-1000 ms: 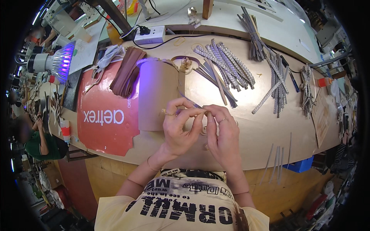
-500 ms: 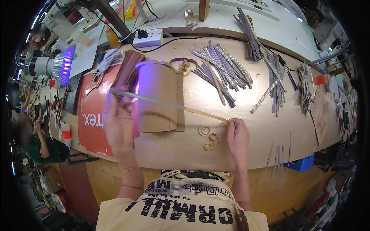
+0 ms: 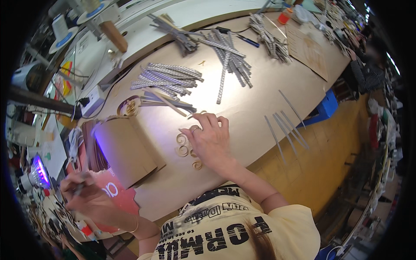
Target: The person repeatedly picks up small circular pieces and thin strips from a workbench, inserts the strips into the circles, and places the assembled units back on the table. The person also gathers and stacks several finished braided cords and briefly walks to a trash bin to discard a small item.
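My right hand is over the brown paper, thumb and forefinger apart. A thin tan curl shows at its fingertips; it does not look gripped. Several curled tan peelings lie just left of it. At the lower left, my left hand is smeared by motion. Its fingers are closed about a grey strip, of which only a short bit shows. Between the hands stands a curved brown card piece, with brown leather-like strips behind it.
Braided grey strips and flat strips lie beyond my right hand. More bundles are farther off. Thin grey strips overhang the table's near edge, beside a blue bin. A lit lamp stands far left.
My view has swung to the right. The grey strip and its tan backing, earlier stretched between my hands, have come apart. My right hand is now beside the curls; my left has moved aside.
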Available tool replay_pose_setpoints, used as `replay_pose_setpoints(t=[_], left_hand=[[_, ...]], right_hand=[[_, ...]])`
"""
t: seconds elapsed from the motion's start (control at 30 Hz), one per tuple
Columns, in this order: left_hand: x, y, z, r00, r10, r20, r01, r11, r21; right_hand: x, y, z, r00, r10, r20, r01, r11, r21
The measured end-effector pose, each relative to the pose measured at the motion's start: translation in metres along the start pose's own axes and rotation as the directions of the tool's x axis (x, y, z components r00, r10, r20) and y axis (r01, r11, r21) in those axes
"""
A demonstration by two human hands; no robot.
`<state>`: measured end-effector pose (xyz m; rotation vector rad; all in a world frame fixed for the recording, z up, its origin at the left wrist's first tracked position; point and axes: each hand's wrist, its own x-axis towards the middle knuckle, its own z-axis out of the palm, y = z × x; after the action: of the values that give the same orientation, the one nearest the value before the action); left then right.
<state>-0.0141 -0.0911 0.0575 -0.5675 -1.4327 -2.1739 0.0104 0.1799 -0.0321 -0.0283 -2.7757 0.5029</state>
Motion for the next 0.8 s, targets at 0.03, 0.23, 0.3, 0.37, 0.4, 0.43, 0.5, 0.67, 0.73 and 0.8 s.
replay_pose_setpoints(t=[0.03, 0.23, 0.3, 0.37, 0.4, 0.43, 0.5, 0.67, 0.73, 0.8], left_hand=[[-0.001, -0.013, 0.015, 0.985, 0.058, 0.161, -0.108, 0.94, 0.325], [-0.033, -0.037, 0.089, 0.754, -0.335, 0.564, -0.066, 0.816, 0.574], [-0.036, -0.045, 0.105, 0.71, -0.291, 0.641, -0.102, 0.859, 0.502], [-0.035, -0.057, 0.118, 0.719, -0.261, 0.644, -0.065, 0.897, 0.437], [-0.034, -0.065, 0.123, 0.748, -0.259, 0.611, -0.013, 0.915, 0.404], [-0.034, -0.072, 0.128, 0.779, -0.241, 0.578, 0.036, 0.939, 0.343], [-0.038, -0.079, 0.132, 0.79, -0.313, 0.528, 0.081, 0.906, 0.416], [-0.046, -0.086, 0.12, 0.765, -0.405, 0.501, -0.011, 0.77, 0.638], [-0.05, -0.086, 0.111, 0.761, -0.429, 0.486, -0.059, 0.701, 0.711], [-0.054, -0.086, 0.1, 0.769, -0.452, 0.452, -0.05, 0.662, 0.747]], right_hand=[[0.002, 0.001, -0.011, 0.992, 0.014, -0.127, -0.009, 0.999, 0.041], [0.012, 0.011, -0.089, 0.889, 0.024, -0.458, 0.21, 0.867, 0.453], [0.012, 0.013, -0.101, 0.979, -0.041, -0.2, 0.147, 0.821, 0.551], [0.007, 0.025, -0.107, 0.948, -0.115, 0.296, -0.137, 0.691, 0.709], [0.008, 0.03, -0.102, 0.958, -0.101, 0.269, -0.146, 0.636, 0.758], [0.006, 0.04, -0.099, 0.973, -0.068, 0.219, -0.123, 0.652, 0.748], [-0.006, 0.07, -0.094, 0.981, 0.004, 0.195, -0.143, 0.696, 0.704], [-0.005, 0.229, -0.082, 0.773, 0.607, 0.186, -0.632, 0.71, 0.309], [-0.012, 0.287, -0.079, 0.66, 0.742, 0.115, -0.751, 0.653, 0.099], [-0.019, 0.323, -0.078, 0.646, 0.759, 0.077, -0.763, 0.643, 0.06]])
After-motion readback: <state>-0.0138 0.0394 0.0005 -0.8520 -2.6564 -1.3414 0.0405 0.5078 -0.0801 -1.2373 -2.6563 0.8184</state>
